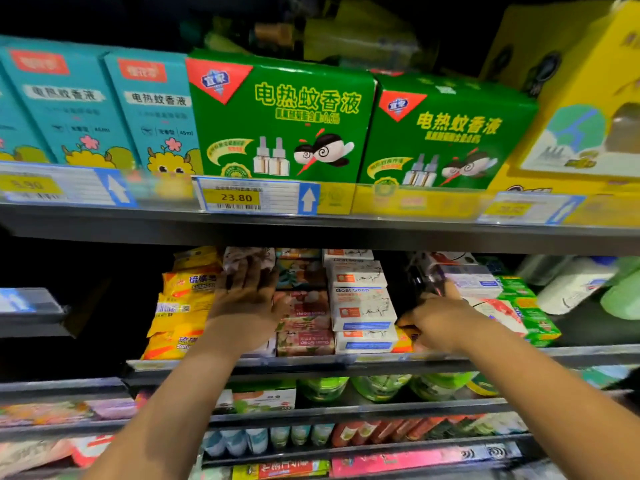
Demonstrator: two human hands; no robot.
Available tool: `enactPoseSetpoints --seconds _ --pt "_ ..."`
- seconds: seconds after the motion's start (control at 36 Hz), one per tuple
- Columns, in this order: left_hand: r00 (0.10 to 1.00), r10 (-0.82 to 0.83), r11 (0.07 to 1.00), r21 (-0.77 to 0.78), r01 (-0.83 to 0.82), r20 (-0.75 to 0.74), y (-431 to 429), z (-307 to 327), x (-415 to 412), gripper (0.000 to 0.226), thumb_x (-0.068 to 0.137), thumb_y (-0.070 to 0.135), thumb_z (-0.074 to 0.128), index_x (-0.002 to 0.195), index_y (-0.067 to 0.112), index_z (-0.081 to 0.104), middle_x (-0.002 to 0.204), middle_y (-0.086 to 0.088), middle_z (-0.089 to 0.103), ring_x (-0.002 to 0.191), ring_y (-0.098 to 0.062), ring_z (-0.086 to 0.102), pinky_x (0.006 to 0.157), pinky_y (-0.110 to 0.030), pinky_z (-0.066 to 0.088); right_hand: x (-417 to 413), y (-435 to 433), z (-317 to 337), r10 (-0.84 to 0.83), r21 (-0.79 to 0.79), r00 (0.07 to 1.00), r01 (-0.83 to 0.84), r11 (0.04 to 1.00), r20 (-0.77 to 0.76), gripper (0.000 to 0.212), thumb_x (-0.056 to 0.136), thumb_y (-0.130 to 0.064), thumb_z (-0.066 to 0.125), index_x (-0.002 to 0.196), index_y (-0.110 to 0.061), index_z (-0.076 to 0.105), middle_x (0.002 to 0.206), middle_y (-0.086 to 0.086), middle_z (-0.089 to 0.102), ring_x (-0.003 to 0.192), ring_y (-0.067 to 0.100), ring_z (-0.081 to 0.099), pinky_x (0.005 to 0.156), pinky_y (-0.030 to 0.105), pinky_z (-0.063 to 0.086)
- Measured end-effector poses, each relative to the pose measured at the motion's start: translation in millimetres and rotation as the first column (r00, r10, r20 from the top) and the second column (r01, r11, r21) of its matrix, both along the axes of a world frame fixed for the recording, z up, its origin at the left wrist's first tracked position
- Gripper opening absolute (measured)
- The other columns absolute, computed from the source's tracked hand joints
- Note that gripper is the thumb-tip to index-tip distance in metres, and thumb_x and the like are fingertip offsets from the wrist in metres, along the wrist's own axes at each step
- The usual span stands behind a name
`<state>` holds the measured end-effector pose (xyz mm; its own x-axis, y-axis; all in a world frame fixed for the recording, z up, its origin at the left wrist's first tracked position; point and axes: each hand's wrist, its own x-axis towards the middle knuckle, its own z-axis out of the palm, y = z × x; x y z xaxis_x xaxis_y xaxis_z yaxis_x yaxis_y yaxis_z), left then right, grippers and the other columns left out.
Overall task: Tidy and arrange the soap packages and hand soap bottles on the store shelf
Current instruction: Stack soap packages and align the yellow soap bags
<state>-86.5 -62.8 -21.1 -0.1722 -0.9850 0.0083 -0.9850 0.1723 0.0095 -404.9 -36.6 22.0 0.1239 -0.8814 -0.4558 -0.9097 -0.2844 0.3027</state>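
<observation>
My left hand [246, 299] lies flat with straight fingers on a stack of soap packages, between the yellow sulfur soap packs [183, 306] and the pink floral soap boxes [304, 315]. Its fingertips touch a pale patterned package [247, 255] further back. White Goat Soap boxes [360, 306] are stacked in the middle. To their right, my right hand [438, 318] curls round the near end of a dark glossy soap package [424, 280]. A small yellow-orange pack [403, 341] lies under its knuckles. White hand soap bottles [571, 285] lie at the far right.
Green soap boxes [530, 306] and red-white packs sit right of my right hand. The upper shelf [346, 230] hangs low overhead with green boxes [280, 116] and teal boxes [69, 105]. Green bottles [381, 386] stand on the shelf below.
</observation>
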Motion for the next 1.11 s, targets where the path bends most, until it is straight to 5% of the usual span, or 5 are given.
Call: enactPoseSetpoints --seconds 0.33,0.78,0.89,1.03,1.11 --pt "0.997 0.039 0.986 0.162 -0.028 -0.062 -10.2 6.7 0.9 0.078 0.091 0.078 0.018 0.156 0.042 -0.004 0.165 0.004 -0.016 0.153 -0.023 -0.010 0.122 -0.050 -0.001 7.4 -8.1 -4.2 -0.007 0.041 0.984 0.015 0.999 -0.179 0.023 0.088 -0.020 0.053 0.108 -0.031 0.059 0.105 0.000 0.058 0.119 0.026 0.047 0.111 0.054 0.010" --pt "0.992 0.060 0.989 0.144 -0.044 -0.109 -10.2 3.3 -0.9 0.083 0.091 0.077 0.015 0.158 0.030 -0.006 0.165 0.008 -0.015 0.152 -0.018 -0.012 0.122 -0.050 -0.003 1.7 0.0 53.6 -0.089 -0.190 0.977 0.126 0.974 0.192 0.032 0.087 -0.051 0.065 0.108 -0.033 0.048 0.099 -0.003 0.063 0.090 0.017 0.061 0.069 0.030 0.044" --pt "0.991 0.054 0.992 0.118 -0.039 -0.123 -7.5 2.7 -1.0 0.077 0.094 0.071 0.014 0.158 0.032 -0.004 0.166 0.008 -0.013 0.153 -0.021 -0.011 0.122 -0.051 -0.001 -4.2 9.3 70.3 -0.184 -0.268 0.942 0.261 0.927 0.280 0.058 0.094 -0.051 0.056 0.146 -0.033 0.038 0.120 0.006 0.066 0.111 0.027 0.061 0.080 0.032 0.045" --pt "0.990 0.029 0.983 0.183 -0.003 -0.138 -8.9 9.1 3.7 0.079 0.093 0.075 0.018 0.157 0.035 -0.003 0.166 0.008 -0.013 0.153 -0.021 -0.012 0.122 -0.049 -0.006 5.9 26.7 63.3 -0.164 -0.231 0.529 0.601 0.765 0.833 0.047 0.082 -0.032 0.079 0.125 -0.019 0.065 0.102 0.005 0.065 0.096 0.025 0.060 0.077 0.030 0.040" --pt "0.965 0.026 0.978 0.208 0.030 -0.261 -2.6 18.8 7.5 0.068 0.097 0.069 0.028 0.157 0.038 0.014 0.164 0.004 0.021 0.151 -0.023 0.016 0.123 -0.045 0.004 20.8 40.3 55.2 -0.159 0.061 0.085 0.674 0.736 0.984 0.038 0.072 -0.028 0.085 0.101 -0.009 0.070 0.087 0.010 0.072 0.068 0.015 0.068 0.058 0.029 0.053"
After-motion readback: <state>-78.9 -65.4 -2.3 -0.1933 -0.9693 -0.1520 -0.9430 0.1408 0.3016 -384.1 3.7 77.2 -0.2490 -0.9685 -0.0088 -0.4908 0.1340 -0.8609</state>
